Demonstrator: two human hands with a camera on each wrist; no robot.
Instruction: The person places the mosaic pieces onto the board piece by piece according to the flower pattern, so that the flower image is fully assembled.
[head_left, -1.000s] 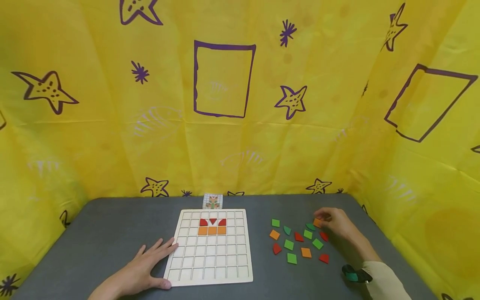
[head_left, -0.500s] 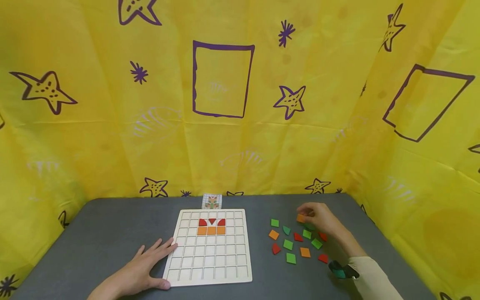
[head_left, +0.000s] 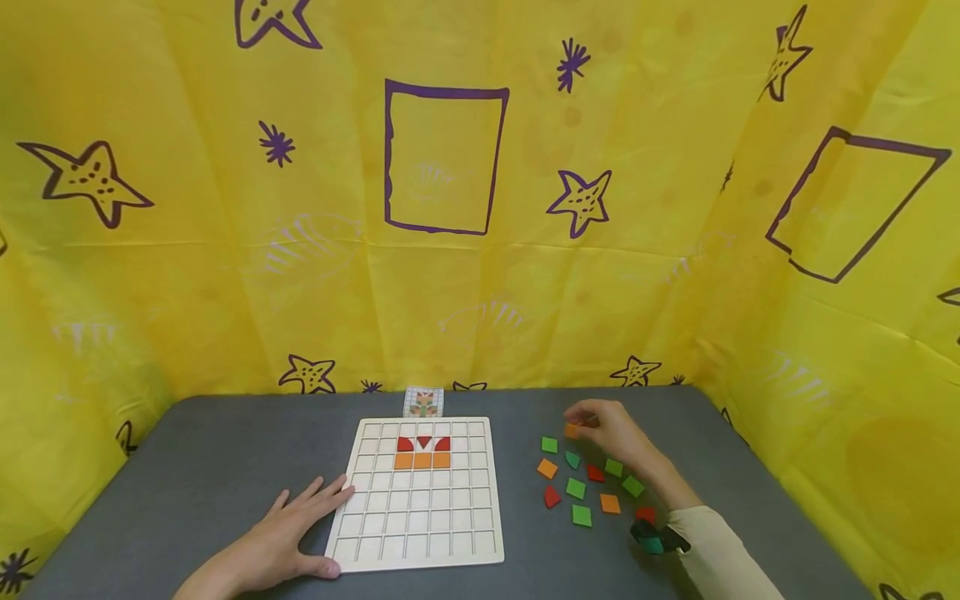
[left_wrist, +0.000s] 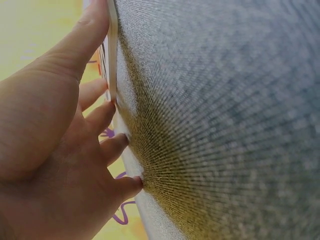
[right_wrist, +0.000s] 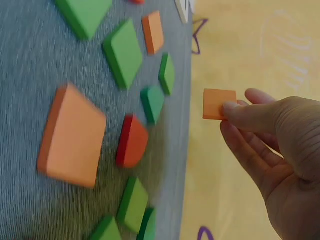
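Observation:
An orange square tile (right_wrist: pixel 214 104) is pinched between the thumb and fingers of my right hand (head_left: pixel 611 433), raised off the table above the loose pieces. My left hand (head_left: pixel 288 533) lies spread at the left side of a white grid board (head_left: pixel 420 525), thumb at its near corner and fingertips along its edge. In the left wrist view the board's edge (left_wrist: pixel 113 55) runs beside the thumb. On the board, red pieces (head_left: pixel 406 445) fill part of one row, two curved ones with a triangle between them. Three orange squares (head_left: pixel 423 461) line up directly below.
Loose green squares (head_left: pixel 581 516), orange squares (head_left: pixel 610 503), red curved pieces (head_left: pixel 552 497) and a dark green curved piece (head_left: pixel 573 460) are scattered right of the board. A small patterned card (head_left: pixel 423 402) stands behind it. Yellow cloth (head_left: pixel 450 317) borders the grey table (head_left: pixel 225 467).
My right hand has carried the orange square tile leftward from the far right of the loose pieces, toward the board. My left hand has stayed at the board's edge.

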